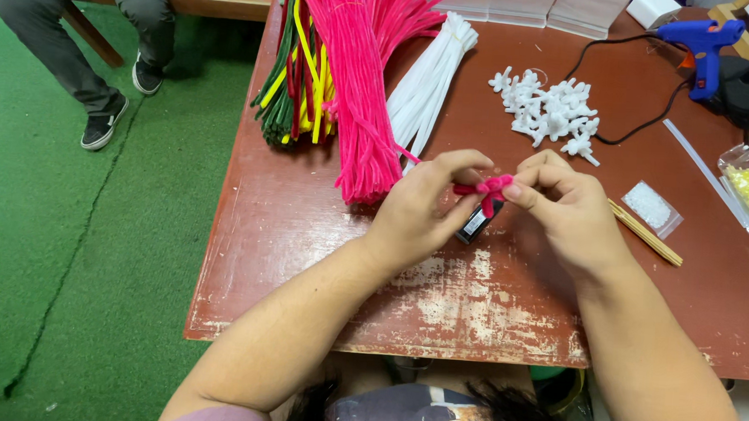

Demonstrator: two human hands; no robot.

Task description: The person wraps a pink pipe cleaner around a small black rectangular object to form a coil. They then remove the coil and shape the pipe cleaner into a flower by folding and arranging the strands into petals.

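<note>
My left hand (421, 209) and my right hand (567, 203) meet over the middle of a worn red-brown table (304, 258). Together they pinch a small twisted pink pipe cleaner piece (488, 189) between fingertips. Just under it, a small black object with a white label (478, 223) lies on the table, partly hidden by my hands. A big bundle of pink pipe cleaners (360, 82) lies just beyond my left hand.
Green, yellow and red pipe cleaners (294, 78) and a white bundle (428, 81) lie at the back. A pile of small white twisted shapes (550, 113), a blue glue gun (699, 48), wooden sticks (647, 233) and small bags (652, 206) sit right. Another person's legs (84, 41) stand on green turf.
</note>
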